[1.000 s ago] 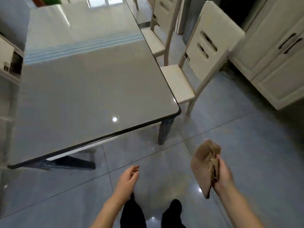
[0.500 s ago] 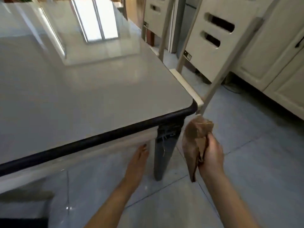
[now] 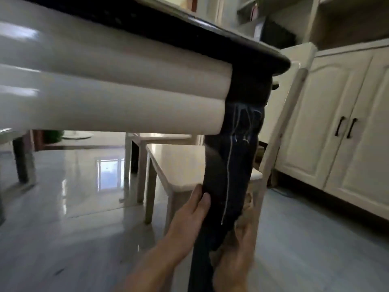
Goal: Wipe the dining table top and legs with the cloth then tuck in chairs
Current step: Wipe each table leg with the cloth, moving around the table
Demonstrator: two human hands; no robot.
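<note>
I look from low down at the dark corner table leg [image 3: 229,165], streaked with pale drips, under the black-edged table top [image 3: 242,47] and its cream apron [image 3: 109,85]. My left hand [image 3: 189,216] rests flat against the leg's left side, fingers together. My right hand [image 3: 237,256] presses the brown cloth [image 3: 248,205] onto the leg's right side; the cloth is mostly hidden behind the leg. A cream chair [image 3: 181,165] stands just behind the leg, its seat partly under the table.
Cream cabinets [image 3: 328,131] with black handles line the right side beyond a strip of glossy grey floor [image 3: 305,239]. A second chair [image 3: 134,157] and another dark table leg [image 3: 23,159] stand further back under the table.
The view has dropped from above the table to below its edge. Both hands have moved up to the corner leg, the left onto its left side, the right with the cloth onto its right side.
</note>
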